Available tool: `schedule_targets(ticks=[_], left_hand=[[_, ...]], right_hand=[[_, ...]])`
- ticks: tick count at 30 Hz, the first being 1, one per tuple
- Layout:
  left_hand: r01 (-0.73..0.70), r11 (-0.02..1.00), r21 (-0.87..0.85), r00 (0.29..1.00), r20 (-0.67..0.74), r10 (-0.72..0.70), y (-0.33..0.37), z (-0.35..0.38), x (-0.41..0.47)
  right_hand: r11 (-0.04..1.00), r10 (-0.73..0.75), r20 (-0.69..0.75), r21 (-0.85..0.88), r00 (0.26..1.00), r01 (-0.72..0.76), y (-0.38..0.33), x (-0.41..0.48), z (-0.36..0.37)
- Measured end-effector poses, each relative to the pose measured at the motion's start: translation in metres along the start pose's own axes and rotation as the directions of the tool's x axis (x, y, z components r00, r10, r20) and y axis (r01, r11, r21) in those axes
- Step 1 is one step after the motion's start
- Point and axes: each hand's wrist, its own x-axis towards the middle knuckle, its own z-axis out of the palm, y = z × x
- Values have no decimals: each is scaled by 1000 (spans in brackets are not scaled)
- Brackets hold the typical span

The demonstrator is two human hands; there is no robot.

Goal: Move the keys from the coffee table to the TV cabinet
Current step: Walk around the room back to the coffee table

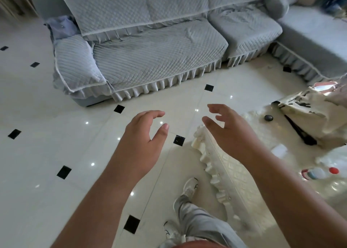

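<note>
- The coffee table point(234, 174), under a cream frilled cover, stands at the right; a bag point(308, 114) on it looks partly open, its contents hidden.
- A small dark object point(268, 117) beside the bag may be the keys; too blurred to tell.
- The left hand point(142, 135) and right hand point(231, 129) hover with loosely spread fingers, holding nothing.
- Open tiled floor point(56, 135) separates the table and sofa point(150, 50).

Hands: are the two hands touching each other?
Apart. The head view shows the left hand and the right hand both open and empty, with a clear strip of white floor between their fingertips.
</note>
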Motion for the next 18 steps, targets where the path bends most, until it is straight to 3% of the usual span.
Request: schedule_targets(ticks=[12,18], left_hand=[[-152,981,118,985,96,141,29,30,164],[-250,963,102,942,253,218,59,67,209]], right_hand=[[993,93,-151,84,984,-81,26,144,-29],[978,195,-247,128,949,-167,51,157,-61]])
